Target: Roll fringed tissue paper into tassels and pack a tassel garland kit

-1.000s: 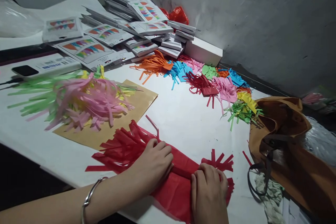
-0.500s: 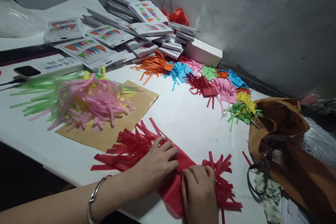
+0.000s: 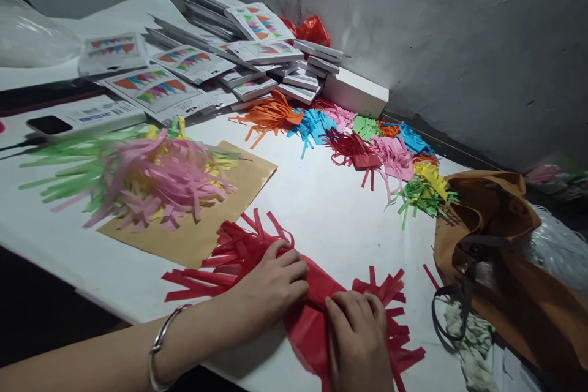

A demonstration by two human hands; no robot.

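Observation:
Red fringed tissue paper [image 3: 316,331] lies at the table's front edge, its cut strips spreading out to the left and right. My left hand [image 3: 275,282], with a silver bangle on the wrist, has its curled fingers closed on the paper's middle part. Just to the right, my right hand [image 3: 361,331] grips the same paper with bent fingers, its thumb hidden. A raised crease runs between the two hands. Beyond my left forearm, a pile of pink, yellow and green fringed paper [image 3: 160,177] rests on a brown envelope [image 3: 184,245].
Colourful fringed bundles [image 3: 395,156] line the table's back right. Printed packets [image 3: 261,49] are stacked behind them, by a white box [image 3: 356,92]. A phone [image 3: 49,125] lies at left. At right are a brown bag [image 3: 500,269] and a crumpled pale cloth [image 3: 471,337].
My right hand has moved slightly right, widening the gap between the hands. The red paper's left fringe has shifted and bunched closer to my left hand.

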